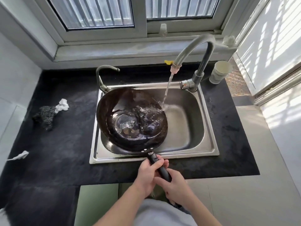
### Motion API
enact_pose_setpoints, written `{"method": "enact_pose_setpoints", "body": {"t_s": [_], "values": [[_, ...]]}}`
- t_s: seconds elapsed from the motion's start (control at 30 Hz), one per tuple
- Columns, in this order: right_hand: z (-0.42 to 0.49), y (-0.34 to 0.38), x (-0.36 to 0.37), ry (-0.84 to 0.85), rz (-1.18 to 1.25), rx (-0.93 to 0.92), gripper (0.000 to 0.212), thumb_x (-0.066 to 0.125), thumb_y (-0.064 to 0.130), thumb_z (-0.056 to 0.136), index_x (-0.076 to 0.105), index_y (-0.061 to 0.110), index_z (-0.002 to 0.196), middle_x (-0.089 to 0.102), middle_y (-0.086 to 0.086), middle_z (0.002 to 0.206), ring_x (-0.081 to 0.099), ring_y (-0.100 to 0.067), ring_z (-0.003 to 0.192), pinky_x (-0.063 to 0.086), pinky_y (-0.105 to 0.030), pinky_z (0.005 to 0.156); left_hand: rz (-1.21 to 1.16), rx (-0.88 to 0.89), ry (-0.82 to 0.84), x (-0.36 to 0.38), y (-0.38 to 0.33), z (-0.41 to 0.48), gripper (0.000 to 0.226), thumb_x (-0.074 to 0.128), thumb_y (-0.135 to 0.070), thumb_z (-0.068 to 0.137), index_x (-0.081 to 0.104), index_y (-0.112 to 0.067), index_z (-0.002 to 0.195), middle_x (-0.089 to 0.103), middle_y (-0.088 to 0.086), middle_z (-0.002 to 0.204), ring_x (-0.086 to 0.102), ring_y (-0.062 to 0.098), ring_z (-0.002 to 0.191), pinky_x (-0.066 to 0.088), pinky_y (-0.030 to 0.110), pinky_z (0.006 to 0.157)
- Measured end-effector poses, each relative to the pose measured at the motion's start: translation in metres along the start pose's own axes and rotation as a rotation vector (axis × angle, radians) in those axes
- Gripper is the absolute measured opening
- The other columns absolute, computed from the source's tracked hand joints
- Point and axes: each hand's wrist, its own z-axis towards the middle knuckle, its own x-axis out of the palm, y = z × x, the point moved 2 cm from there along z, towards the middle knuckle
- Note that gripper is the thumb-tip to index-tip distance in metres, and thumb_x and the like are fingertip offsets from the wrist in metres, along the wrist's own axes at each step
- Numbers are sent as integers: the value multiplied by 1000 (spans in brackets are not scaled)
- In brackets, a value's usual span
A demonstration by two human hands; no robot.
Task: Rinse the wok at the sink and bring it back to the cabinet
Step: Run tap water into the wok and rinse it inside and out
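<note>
A dark round wok point(114, 108) lies tilted in the left half of the steel sink point(210, 141), with water pooling in its bottom. Its black handle point(160, 168) sticks out over the sink's front rim. My left hand point(146, 173) grips the handle near the wok. My right hand point(175, 186) holds the handle's end just behind it. The tall curved tap point(195, 51) is running, and its stream point(167, 88) strikes the wok's right rim.
A black counter point(57, 152) surrounds the sink. A steel scourer point(44, 115) and a white scrap point(62, 104) lie at left, another white scrap point(20, 155) nearer. A smaller tap point(104, 74) stands behind the wok. Stacked paper cups point(219, 71) sit at right below the window.
</note>
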Motion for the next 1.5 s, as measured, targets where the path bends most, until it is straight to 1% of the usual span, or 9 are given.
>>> {"method": "enact_pose_setpoints", "body": {"t_s": [0.1,0.17,0.23,0.47,0.63,0.77,1.0,1.27,1.5], "values": [[1,-1,5,-85,-212,-23,21,64,38,91,59,24,106,70,4,83,65,-10,64,52,-35,60,56,21,-13,-2,-1,1,11,58,5,91,58,-4,94,65,13,87,68,21,84,55,31,79],[0,2,9,-115,-407,9,29,53,41,95,51,26,120,71,0,109,68,-23,98,54,-40,80,107,42,-34,-1,0,1,11,58,6,91,59,-6,93,71,9,81,69,21,84,54,34,80],[-1,7,14,-193,-446,48,26,47,42,95,50,25,115,69,-3,115,65,-31,107,52,-44,86,109,70,-34,3,-3,0,13,56,8,91,57,-5,91,71,12,80,68,22,81,53,35,81],[0,11,21,-317,-398,-24,33,55,50,94,57,26,117,74,-1,105,68,-25,99,45,-35,71,137,100,-93,-6,-10,-3,14,62,2,90,59,0,103,71,15,81,69,22,76,57,31,72],[3,5,28,-247,-221,-63,24,62,41,94,64,21,106,69,9,82,62,-2,68,44,-16,59,204,122,-156,-15,-11,-11,8,64,0,89,63,-2,97,71,14,80,68,21,73,57,31,68],[2,5,34,-213,-144,-102,14,65,32,94,66,22,104,62,16,72,58,15,67,41,-7,57,251,148,-192,-20,-12,-15,14,67,0,88,63,0,101,73,14,80,70,21,75,59,32,70],[3,-4,39,-138,-61,-142,9,65,30,95,67,21,98,62,12,72,57,10,65,43,-10,59,318,192,-237,-27,-9,-21,23,71,-1,84,61,2,105,73,11,77,71,21,76,59,40,83],[6,-13,43,-60,70,-166,19,65,28,96,60,31,78,58,17,56,45,-1,52,36,-19,52,417,227,-294,-31,-8,-26,20,76,-8,81,65,-5,98,76,12,84,75,22,82,60,33,78],[5,-15,39,0,144,-167,33,64,37,94,63,6,83,53,5,62,41,-11,58,33,-32,54,502,258,-328,-29,-8,-29,17,79,-12,79,67,-10,90,77,7,80,76,19,80,60,40,82]]}}
